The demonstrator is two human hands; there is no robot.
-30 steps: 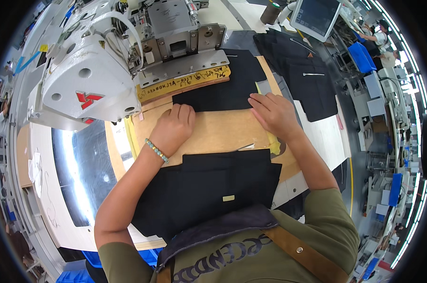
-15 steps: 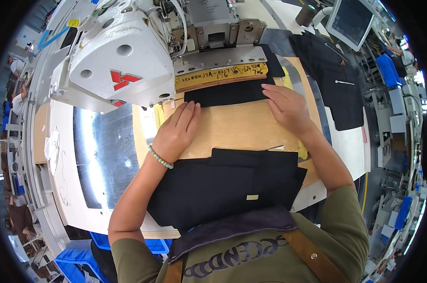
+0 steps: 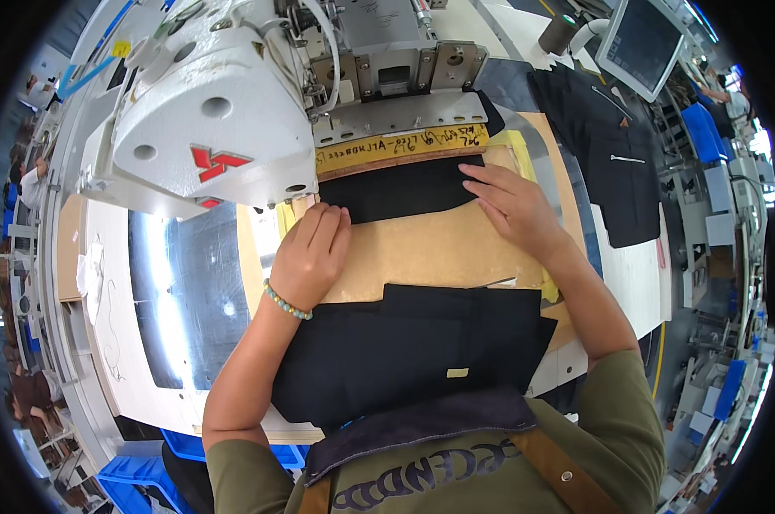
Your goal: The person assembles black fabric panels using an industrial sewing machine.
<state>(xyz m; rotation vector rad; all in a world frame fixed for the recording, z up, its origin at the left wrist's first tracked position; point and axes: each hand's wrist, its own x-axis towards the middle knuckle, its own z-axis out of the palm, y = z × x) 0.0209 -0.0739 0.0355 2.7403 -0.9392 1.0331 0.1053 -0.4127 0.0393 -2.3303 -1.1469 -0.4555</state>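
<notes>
A strip of black fabric point(image 3: 404, 190) lies under the front of a yellow-taped clamp bar point(image 3: 400, 146), on a tan board point(image 3: 421, 253). My left hand point(image 3: 308, 257), with a bead bracelet at the wrist, is at the strip's near left corner. Its fingers are bent together on the cloth, and the thumb is hidden. At the strip's right end is my right hand point(image 3: 517, 210), with fingers apart and tips on or just over the cloth. Folded black fabric panels point(image 3: 413, 343) lie between my forearms, close to my body.
A white sewing machine head point(image 3: 216, 120) stands at the left beside the clamp. More black pieces with zippers point(image 3: 606, 158) lie at the right, below a tilted screen point(image 3: 640, 47) and a dark thread cone point(image 3: 559, 34). Blue crates point(image 3: 143, 480) stand low at the left.
The black strip has come toward me, most at its left end, with my left hand. Its near edge now slants. My right hand has shifted slightly left, its fingers more spread.
</notes>
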